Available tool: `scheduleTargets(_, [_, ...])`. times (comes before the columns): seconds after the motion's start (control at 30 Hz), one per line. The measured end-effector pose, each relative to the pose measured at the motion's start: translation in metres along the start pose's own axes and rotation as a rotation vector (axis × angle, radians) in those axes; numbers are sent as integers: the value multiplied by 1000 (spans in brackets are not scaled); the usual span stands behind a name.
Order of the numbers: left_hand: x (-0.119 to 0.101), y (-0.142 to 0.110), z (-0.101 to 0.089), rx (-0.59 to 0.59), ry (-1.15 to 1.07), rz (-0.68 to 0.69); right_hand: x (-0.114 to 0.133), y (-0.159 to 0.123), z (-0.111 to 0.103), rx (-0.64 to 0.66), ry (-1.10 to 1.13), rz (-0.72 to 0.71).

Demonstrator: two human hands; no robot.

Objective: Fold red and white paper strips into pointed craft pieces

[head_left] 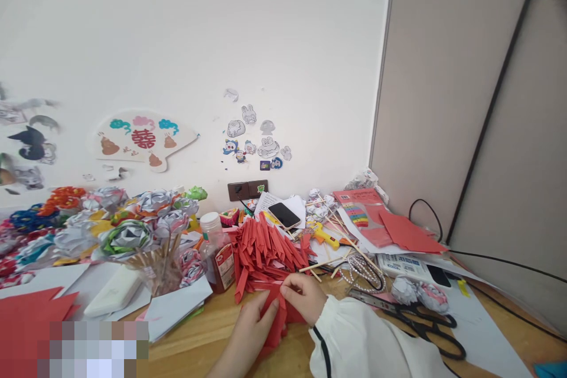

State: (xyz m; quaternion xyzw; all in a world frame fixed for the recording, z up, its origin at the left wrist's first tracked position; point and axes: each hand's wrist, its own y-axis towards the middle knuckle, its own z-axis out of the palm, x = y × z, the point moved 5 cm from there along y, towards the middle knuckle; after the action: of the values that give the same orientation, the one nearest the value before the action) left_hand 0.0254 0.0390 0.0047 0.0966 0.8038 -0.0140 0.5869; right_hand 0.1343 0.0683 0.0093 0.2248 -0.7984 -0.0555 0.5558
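A piece of red paper (275, 333), partly folded, is held low over the table's front. My left hand (250, 325) grips its left side, thumb lying on top and the other fingers hidden beneath. At the paper's upper right edge, my right hand (305, 301) is closed in a pinch of thumb and forefinger. Just beyond both hands lies a heap of folded red paper strips (266, 251). A clear bottle (217, 257) with a white cap and red label stands left of the heap.
Black scissors (425, 319) and a bead string (361, 271) lie at right. Behind the heap are a phone (284, 216), a yellow glue gun (325, 235) and thin sticks. Paper flowers (128, 236), a stick bundle (162, 266) and a white case (114, 290) fill the left.
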Motion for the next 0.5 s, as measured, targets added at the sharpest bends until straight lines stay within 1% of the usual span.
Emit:
scheduleTargets(0.1, [0, -1, 3, 25, -51, 10, 4, 0, -1, -3, -114, -89])
scheduleTargets(0.2, [3, 0, 4, 34, -109, -16, 4, -1, -1, 1, -201, -138])
scheduleTargets(0.27, [5, 1, 1, 7, -121, -23, 4, -2, 2, 33, -251, -160])
scheduleTargets(0.33, [7, 2, -3, -32, -98, 2, 2, -3, 4, 59, -303, -169])
scheduleTargets(0.4, [8, 4, -5, -50, -82, 24, 0, -5, 6, 60, -354, -173])
scheduleTargets(0.5, [12, 6, -7, -72, -94, 5, -1, -6, 7, 60, -409, -179])
